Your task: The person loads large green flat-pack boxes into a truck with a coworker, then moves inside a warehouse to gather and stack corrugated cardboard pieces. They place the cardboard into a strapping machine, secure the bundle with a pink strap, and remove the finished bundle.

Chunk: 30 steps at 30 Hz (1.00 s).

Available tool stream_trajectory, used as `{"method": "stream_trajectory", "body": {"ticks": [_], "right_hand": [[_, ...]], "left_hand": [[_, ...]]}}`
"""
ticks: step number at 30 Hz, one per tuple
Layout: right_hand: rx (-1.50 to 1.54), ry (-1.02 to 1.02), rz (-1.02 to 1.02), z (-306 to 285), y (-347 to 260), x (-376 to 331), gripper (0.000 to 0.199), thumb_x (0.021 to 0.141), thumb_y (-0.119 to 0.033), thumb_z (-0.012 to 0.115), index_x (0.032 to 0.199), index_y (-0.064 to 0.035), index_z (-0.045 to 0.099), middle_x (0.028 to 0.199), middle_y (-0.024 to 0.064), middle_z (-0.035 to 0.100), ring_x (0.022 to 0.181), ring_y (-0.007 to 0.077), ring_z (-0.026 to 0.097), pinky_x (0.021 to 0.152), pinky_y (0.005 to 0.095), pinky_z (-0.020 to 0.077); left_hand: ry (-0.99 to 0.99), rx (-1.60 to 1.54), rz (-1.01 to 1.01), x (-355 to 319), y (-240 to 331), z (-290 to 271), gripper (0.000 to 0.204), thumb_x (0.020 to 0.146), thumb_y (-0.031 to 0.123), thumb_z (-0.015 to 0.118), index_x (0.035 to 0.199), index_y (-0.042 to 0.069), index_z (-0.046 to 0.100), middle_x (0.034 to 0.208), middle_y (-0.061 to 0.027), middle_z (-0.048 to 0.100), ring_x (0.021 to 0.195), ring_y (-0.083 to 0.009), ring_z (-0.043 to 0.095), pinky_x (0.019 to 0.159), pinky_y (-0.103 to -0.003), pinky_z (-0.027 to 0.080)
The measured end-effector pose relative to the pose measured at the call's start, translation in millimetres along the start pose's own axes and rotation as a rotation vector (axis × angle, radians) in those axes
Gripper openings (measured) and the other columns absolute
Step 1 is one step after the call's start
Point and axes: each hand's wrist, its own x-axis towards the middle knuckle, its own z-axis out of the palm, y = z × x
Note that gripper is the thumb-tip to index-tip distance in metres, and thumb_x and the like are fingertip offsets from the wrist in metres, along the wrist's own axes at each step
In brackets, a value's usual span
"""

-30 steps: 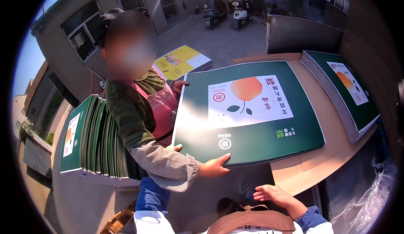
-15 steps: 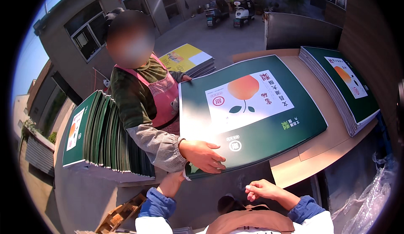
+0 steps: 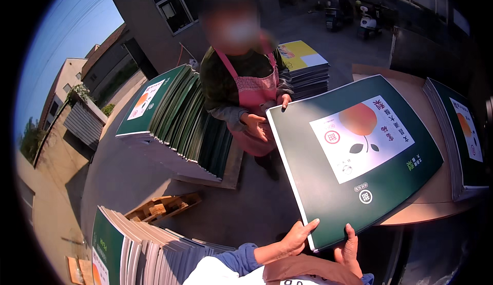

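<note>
At the near left corner of the green printed sheets (image 3: 354,156), which lie partly over the table (image 3: 431,195) and jut past its left side, our left hand (image 3: 298,238) pinches, thumb on top; our right hand (image 3: 347,249) grips the near edge likewise. Were we to pull unevenly, layers could slide or that corner crease. Without support from the co-worker's hand (image 3: 284,100) at the far corner, the jutting side might sag.

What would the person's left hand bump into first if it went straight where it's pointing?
The green printed board: the left hand touches its near corner, thumb on top. Some fingers are hidden, so what they'd meet underneath is unclear.
</note>
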Motion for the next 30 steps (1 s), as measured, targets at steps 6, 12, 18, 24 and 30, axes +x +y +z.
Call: {"method": "stream_trajectory", "body": {"ticks": [6, 12, 18, 24, 30], "right_hand": [[-0.572, 0.341, 0.029, -14, -15, -7, 0.048, 0.094, -0.03, 0.051, 0.133, -0.0039, 0.045, 0.129, 0.0093, 0.051, 0.119, 0.0212, 0.047, 0.098, 0.035, 0.0401], [-0.651, 0.199, -0.224, -41, 3, 3, 0.051, 0.093, -0.029, 0.052, 0.134, -0.0014, 0.042, 0.131, 0.0127, 0.049, 0.12, 0.0219, 0.047, 0.1, 0.0362, 0.0383], [-0.486, 0.322, -0.138, -31, 2, 18, 0.049, 0.091, -0.025, 0.056, 0.13, 0.0008, 0.044, 0.122, 0.0144, 0.054, 0.113, 0.0255, 0.051, 0.095, 0.041, 0.0422], [-0.332, 0.169, -0.22, -25, -2, 1, 0.03, 0.08, -0.018, 0.066, 0.103, 0.0003, 0.059, 0.092, 0.0068, 0.064, 0.084, 0.0191, 0.062, 0.079, 0.0338, 0.0512], [-0.317, 0.115, -0.172, -57, -50, -34, 0.045, 0.08, -0.018, 0.067, 0.117, 0.0024, 0.05, 0.104, 0.0095, 0.059, 0.09, 0.0182, 0.061, 0.083, 0.0334, 0.0514]], "left_hand": [[-0.104, -0.123, 0.088, 84, 93, -96, 0.069, 0.082, 0.053, 0.066, 0.131, 0.008, 0.045, 0.123, -0.0119, 0.056, 0.113, -0.0228, 0.054, 0.099, -0.042, 0.042], [-0.028, -0.203, 0.144, 192, 150, -162, 0.046, 0.082, 0.043, 0.07, 0.114, 0.011, 0.057, 0.1, -0.0043, 0.065, 0.094, -0.0188, 0.063, 0.084, -0.037, 0.051], [0.012, -0.039, 0.034, 231, 147, -166, 0.042, 0.077, 0.037, 0.076, 0.106, 0.01, 0.06, 0.09, -0.0024, 0.065, 0.085, -0.017, 0.063, 0.078, -0.035, 0.053], [0.084, -0.115, 0.025, 195, 145, -166, 0.036, 0.087, 0.018, 0.063, 0.115, -0.001, 0.052, 0.111, -0.0138, 0.061, 0.1, -0.0235, 0.061, 0.086, -0.037, 0.052], [0.185, -0.218, 0.152, 125, 99, -125, 0.026, 0.088, 0.014, 0.062, 0.11, 0.002, 0.058, 0.103, -0.0098, 0.064, 0.098, -0.0239, 0.062, 0.086, -0.037, 0.052]]}}
